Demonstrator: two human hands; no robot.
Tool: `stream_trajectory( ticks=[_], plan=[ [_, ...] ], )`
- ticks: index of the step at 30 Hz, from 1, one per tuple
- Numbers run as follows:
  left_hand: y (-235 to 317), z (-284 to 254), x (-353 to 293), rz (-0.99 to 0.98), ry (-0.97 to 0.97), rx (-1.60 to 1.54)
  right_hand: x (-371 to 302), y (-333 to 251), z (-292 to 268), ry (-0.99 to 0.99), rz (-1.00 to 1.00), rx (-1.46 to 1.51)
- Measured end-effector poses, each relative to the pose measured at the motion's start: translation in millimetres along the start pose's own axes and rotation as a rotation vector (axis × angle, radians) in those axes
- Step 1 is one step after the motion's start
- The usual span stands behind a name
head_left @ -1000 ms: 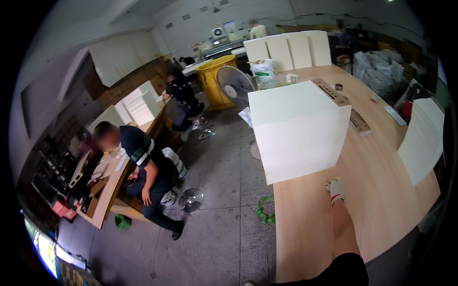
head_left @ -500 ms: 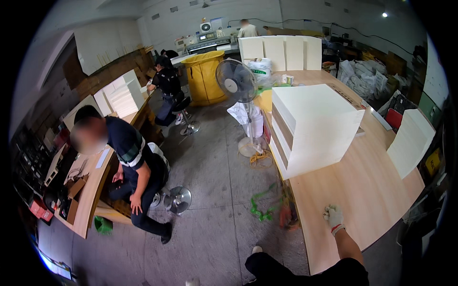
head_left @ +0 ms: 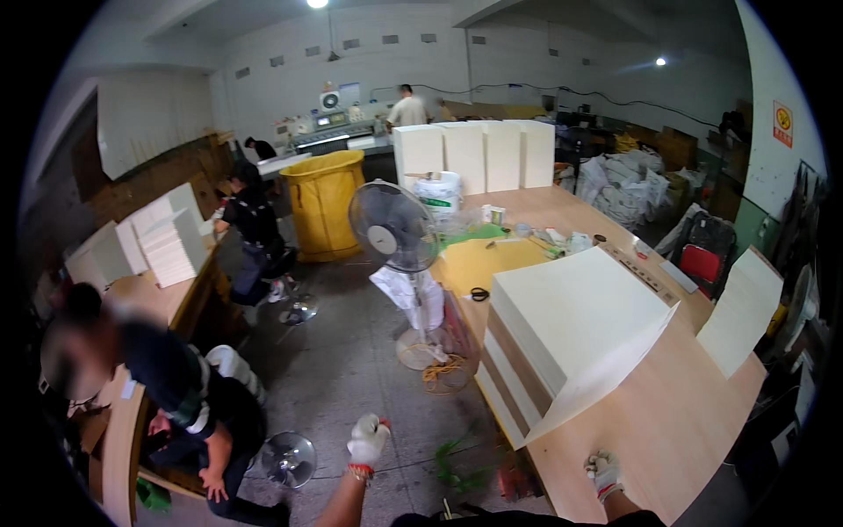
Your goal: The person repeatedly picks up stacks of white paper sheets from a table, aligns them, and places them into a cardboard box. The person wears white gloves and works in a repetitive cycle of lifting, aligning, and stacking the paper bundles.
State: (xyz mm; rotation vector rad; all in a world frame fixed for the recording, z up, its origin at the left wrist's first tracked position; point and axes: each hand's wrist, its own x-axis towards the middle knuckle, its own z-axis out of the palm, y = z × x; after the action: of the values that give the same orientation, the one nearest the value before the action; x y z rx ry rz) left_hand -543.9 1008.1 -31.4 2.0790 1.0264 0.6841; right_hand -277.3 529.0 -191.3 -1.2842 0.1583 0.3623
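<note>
My left hand (head_left: 367, 441), in a white glove with a red cuff, is raised over the floor, left of the table. Its fingers are curled into a fist, and nothing shows in it. Low on the near part of the wooden table (head_left: 571, 452), my right hand (head_left: 603, 472), gloved alike, rests in a loose fist with nothing visible inside. Beyond it stands a large block of stacked white sheets (head_left: 588, 316), with brown layers at its left side. A smaller leaning stack of white sheets (head_left: 742, 312) stands at the table's right edge.
A standing fan (head_left: 391, 233) with an orange cord is beside the table. Scissors (head_left: 479, 294), yellow sheets (head_left: 487, 262) and a white bucket (head_left: 437, 193) are farther along it. A seated person (head_left: 193, 395) is at left; a yellow bin (head_left: 325, 206) stands behind.
My left hand has come into view as a raised fist. The view has shifted, so the white block appears nearer and lower. My right hand remains in a fist at the table.
</note>
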Motion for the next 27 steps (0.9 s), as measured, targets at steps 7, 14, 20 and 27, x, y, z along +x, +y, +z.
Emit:
stream_trajectory(
  ticks=[7,14,20,27],
  plan=[
    [19.6,117.0,234.2,0.319,-0.138,0.092,-10.9,-6.4,24.5,0.477,-0.024,0.007],
    [87.7,236.7,405.5,0.518,-0.487,0.561,-36.5,6.7,36.7,0.862,-0.064,0.027],
    [80.1,355.0,477.2,0.683,-0.497,0.623,-92.6,37.3,122.5,1.115,0.021,0.066],
    [93.3,359.7,506.6,0.927,-0.716,0.710,-140.7,95.5,213.2,1.245,0.199,0.130]
  ],
)
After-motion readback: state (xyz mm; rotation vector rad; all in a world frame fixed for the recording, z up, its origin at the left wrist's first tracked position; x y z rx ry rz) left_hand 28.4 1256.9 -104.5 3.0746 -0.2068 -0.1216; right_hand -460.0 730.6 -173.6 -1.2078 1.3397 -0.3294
